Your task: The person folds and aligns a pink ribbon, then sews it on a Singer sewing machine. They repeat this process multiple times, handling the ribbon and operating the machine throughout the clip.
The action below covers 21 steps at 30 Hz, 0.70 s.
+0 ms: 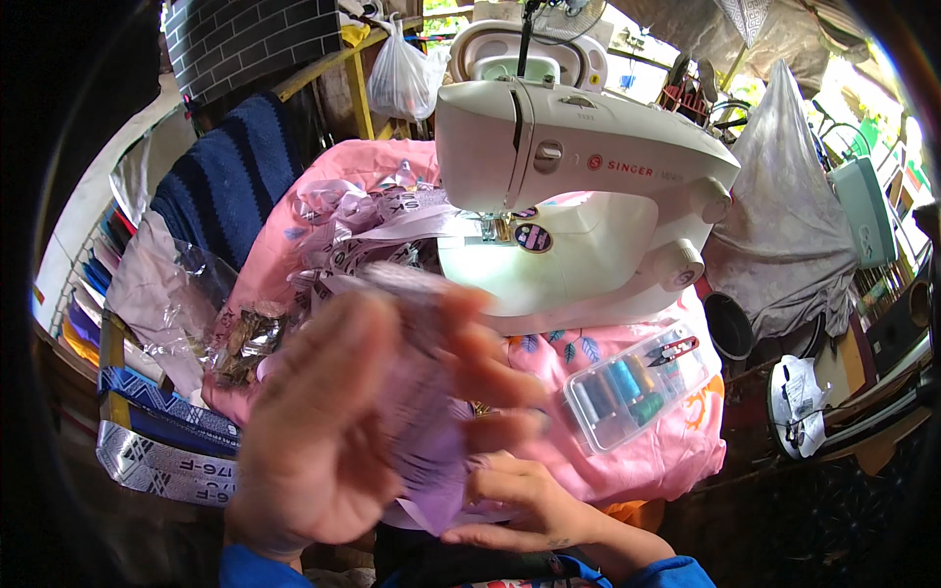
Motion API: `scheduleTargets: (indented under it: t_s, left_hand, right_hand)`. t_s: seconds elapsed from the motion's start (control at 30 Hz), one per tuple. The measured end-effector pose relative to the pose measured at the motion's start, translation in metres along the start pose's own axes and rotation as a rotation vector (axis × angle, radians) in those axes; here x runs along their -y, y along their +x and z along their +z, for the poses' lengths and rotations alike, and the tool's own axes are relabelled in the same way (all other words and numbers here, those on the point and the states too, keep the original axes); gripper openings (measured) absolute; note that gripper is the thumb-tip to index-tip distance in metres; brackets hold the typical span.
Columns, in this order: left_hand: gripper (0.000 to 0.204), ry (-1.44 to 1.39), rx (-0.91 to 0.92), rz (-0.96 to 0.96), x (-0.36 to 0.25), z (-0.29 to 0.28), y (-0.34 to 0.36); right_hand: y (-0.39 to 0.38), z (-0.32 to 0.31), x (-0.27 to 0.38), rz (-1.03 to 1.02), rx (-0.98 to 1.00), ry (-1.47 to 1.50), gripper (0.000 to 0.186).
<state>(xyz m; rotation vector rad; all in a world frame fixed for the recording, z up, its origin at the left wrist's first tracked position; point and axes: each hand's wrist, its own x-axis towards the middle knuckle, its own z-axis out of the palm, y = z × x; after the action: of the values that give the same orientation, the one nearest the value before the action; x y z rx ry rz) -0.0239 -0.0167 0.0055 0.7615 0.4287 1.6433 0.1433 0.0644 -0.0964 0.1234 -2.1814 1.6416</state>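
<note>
Your blurred left hand grips the lavender strip upright, perhaps to keep it off the pile; your right hand curls by its lower end, hold unclear. Rightward, pink cloth gives moving room before the thread case, near the cloth's edge. Beyond: ribbons, sewing machine.

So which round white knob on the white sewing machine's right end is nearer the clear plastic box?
The lower white knob; the upper one is farther away.
</note>
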Motion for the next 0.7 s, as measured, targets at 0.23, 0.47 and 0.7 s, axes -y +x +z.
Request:
scheduleTargets:
  t_s: [0.23, 0.47, 0.7]
  left_hand:
    - [0.037, -0.588, 0.032, 0.111, -0.049, -0.048, -0.012]
    - [0.036, 0.096, -0.459, 0.119, -0.071, -0.133, -0.065]
    - [0.021, 0.869, -0.729, -0.265, -0.045, -0.16, -0.081]
  right_hand:
    - [-0.014, -0.01, -0.024, 0.146, 0.51, 0.268, 0.018]
    - [-0.057, -0.092, 0.001, 0.525, 0.331, 0.166, 0.02]
    - [-0.055, -0.118, 0.023, 0.847, 0.168, -0.119, 0.015]
